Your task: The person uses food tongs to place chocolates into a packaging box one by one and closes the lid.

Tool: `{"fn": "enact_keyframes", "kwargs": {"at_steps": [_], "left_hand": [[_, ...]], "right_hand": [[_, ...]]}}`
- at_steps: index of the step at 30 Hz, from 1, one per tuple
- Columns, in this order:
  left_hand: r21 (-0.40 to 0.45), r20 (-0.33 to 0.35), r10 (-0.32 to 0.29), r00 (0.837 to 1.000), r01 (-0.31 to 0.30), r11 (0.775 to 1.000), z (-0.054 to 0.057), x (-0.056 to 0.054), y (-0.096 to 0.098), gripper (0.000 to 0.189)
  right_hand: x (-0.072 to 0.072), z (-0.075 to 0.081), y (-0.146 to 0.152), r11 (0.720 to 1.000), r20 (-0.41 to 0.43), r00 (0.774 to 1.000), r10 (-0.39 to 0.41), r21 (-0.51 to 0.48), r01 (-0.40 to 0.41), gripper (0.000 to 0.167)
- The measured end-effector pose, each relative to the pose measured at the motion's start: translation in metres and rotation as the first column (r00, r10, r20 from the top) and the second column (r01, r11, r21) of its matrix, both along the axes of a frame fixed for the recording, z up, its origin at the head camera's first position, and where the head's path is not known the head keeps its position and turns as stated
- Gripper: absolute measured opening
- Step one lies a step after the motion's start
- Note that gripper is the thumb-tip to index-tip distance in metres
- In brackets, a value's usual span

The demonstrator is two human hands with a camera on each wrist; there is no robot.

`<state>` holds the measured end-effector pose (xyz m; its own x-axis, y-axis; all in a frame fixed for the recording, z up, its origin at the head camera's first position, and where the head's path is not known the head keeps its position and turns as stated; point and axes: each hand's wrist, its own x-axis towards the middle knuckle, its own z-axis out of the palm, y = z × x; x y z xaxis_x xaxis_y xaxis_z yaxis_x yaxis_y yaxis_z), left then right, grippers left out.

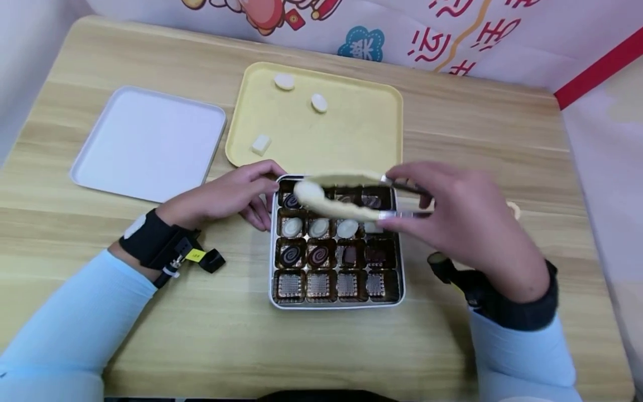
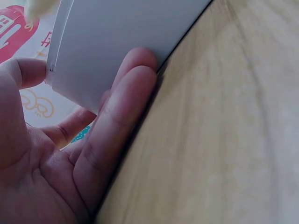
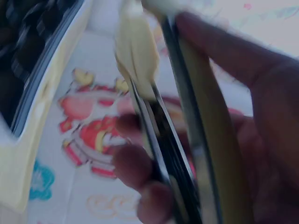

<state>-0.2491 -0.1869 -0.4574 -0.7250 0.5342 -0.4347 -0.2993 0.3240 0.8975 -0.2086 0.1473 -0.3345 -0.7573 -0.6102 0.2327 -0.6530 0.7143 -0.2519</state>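
My right hand (image 1: 452,212) grips a pair of tongs (image 1: 346,210) with pale tips and metal arms. Between the tips is a white oval chocolate (image 1: 308,191), above the back left of a chocolate box (image 1: 336,306). In the right wrist view the tongs (image 3: 205,140) run between thumb and fingers, blurred. My left hand (image 1: 236,192) holds the box's back left corner, fingertips against its white outer wall (image 2: 107,46). White chocolates (image 1: 318,228) fill the second row from the back; dark chocolates (image 1: 318,254) lie in the row before it. The front row's compartments hold nothing. The tongs partly hide the back row.
Behind the box is a yellow tray (image 1: 361,125) bearing two white oval pieces (image 1: 318,103) and a white block (image 1: 261,144). A bare white tray (image 1: 150,145) lies to the left. A printed backdrop (image 1: 392,33) rises behind the wooden table (image 1: 211,335).
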Motion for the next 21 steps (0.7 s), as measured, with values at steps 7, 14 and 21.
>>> {"fn": "enact_keyframes", "kwargs": {"at_steps": [7,14,21], "left_hand": [[0.020,-0.030,0.021,0.999,-0.020,1.000,0.001,-0.003,0.006,0.033],[0.025,-0.037,0.022,0.999,-0.021,0.999,0.001,-0.004,0.006,0.033],[0.034,-0.012,0.042,0.999,-0.041,0.999,-0.001,0.002,0.000,0.031]], "right_hand": [[0.026,0.001,-0.010,0.957,0.034,0.960,0.278,0.081,-0.280,0.055],[0.030,-0.003,-0.027,0.911,0.034,0.929,0.370,0.181,-0.369,0.054],[0.016,-0.002,-0.046,0.843,-0.014,0.864,0.503,0.231,-0.486,0.059]]}}
